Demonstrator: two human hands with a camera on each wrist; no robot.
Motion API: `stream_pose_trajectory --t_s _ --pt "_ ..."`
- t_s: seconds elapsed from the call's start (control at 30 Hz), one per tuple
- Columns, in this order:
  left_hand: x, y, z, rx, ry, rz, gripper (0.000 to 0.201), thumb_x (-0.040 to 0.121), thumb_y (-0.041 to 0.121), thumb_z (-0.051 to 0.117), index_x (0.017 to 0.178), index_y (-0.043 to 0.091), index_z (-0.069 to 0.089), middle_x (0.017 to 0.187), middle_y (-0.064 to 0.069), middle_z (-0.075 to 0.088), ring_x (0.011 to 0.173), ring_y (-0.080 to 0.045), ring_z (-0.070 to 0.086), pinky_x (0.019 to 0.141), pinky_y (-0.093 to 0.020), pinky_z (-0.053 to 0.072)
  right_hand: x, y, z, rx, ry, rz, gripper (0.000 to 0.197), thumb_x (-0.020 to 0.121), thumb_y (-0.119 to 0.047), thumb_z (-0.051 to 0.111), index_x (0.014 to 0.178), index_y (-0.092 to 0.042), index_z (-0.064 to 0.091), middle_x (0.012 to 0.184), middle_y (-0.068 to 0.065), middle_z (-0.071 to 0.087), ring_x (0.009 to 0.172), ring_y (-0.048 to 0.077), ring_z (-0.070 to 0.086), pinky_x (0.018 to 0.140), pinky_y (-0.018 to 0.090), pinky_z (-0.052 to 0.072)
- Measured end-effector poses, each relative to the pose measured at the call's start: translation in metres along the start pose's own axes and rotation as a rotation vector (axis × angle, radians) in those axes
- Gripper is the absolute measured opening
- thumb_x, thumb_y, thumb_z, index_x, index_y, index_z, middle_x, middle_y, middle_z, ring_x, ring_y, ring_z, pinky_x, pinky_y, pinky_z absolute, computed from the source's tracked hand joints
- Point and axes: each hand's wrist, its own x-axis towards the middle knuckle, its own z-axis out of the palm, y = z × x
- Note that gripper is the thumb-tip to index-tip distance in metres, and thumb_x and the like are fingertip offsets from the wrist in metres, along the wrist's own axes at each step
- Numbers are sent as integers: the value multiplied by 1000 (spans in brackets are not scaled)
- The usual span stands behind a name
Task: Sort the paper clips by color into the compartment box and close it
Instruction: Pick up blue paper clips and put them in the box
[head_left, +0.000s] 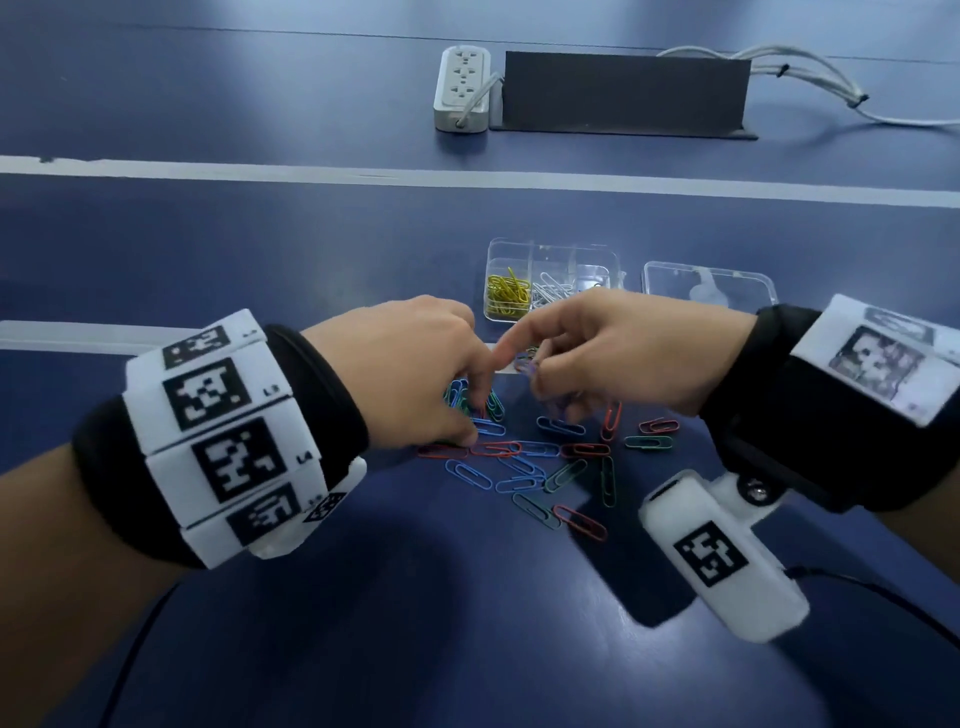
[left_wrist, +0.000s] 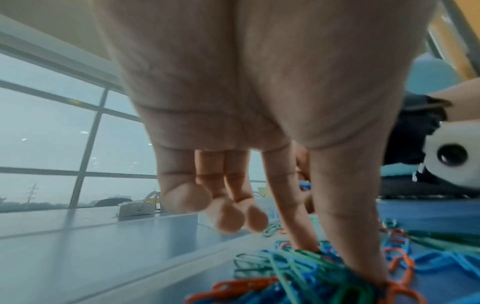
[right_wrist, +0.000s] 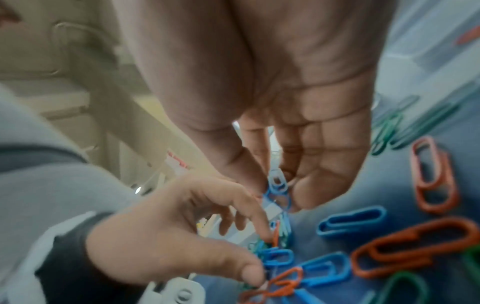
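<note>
1. Your table (head_left: 260, 249) carried the compartment box (head_left: 597, 257), open, directly beyond your hands, its lid (head_left: 709, 283) lying to its right.
2. Your loose clips (head_left: 524, 462) lay scattered nearer you than the box.
3. Your right hand (head_left: 618, 348), closer to the box, pinched several blue clips (right_wrist: 278, 188).
4. Your left hand (head_left: 410, 364) pressed its thumb and forefinger tips into the pile; I could not tell whether it held any.

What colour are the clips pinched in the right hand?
Blue clips, clearest in the right wrist view.
</note>
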Motion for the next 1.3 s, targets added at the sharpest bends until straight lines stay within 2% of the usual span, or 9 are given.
stream_pose_trajectory --t_s 0.1,0.2,0.4,0.57,0.7,0.83,1.0,1.1,1.3 --pt "1 3 1 45 5 10 12 77 42 64 82 31 66 99 11 49 93 -10 48 86 -36 49 0 1 -2 281 -43 55 31 85 5 42 91 -11 68 63 5 45 51 16 51 56 28 52" --pt "2 1 2 11 38 36 9 78 33 58 71 30 64 90 10 53 76 -6 46 82 -31 49 -2 1 -2 408 -20 64 26 84 4 44 79 -8 67 70 7 42 56 22 49 45 22 50" --pt "-2 -4 -7 -178 87 0 11 65 25 62 60 24 52 51 13 55 57 4 50 51 -11 37 1 9 -1 188 24 25 11 84 -9 58 79 -14 66 69 4 53 57 16 52 50 19 47" --pt "-3 -7 -9 -271 70 43 22 75 12 57 85 32 56 67 8 62 63 -3 53 59 -9 40 -7 6 6 -423 108 -129 4 76 -24 66 73 -27 65 49 -15 54 46 -2 48 50 10 35" --pt "-4 0 -2 -215 -50 91 19 78 20 45 83 32 58 71 4 59 64 -6 48 59 -9 36 -14 1 18 -725 110 -194 10 74 -28 68 82 -26 72 69 -6 64 62 11 53 60 21 45" --pt "-9 6 3 -172 -106 105 5 73 27 44 70 24 45 66 3 53 60 -11 44 54 -17 34 -15 0 20 -767 125 -173 16 75 -32 66 87 -22 73 83 3 70 78 22 60 71 28 52" --pt "-13 7 12 7 -123 147 13 75 35 59 82 27 52 82 10 48 72 -9 42 67 -19 37 -17 -1 19 -753 147 -152 22 81 -29 57 83 -14 73 78 7 69 76 25 61 69 27 52" --pt "-10 10 11 103 -131 140 18 78 35 59 91 23 60 96 8 56 83 -11 47 79 -25 44 -18 -4 10 -704 162 -130 18 81 -25 56 76 -17 71 63 -1 61 61 15 55 59 21 45" --pt "-11 20 6 263 -165 170 14 79 23 48 66 18 47 91 -1 61 85 -22 55 77 -35 50 -21 -11 -28 -580 301 -45 13 79 -32 60 70 -24 66 54 -7 56 52 1 50 54 18 40"
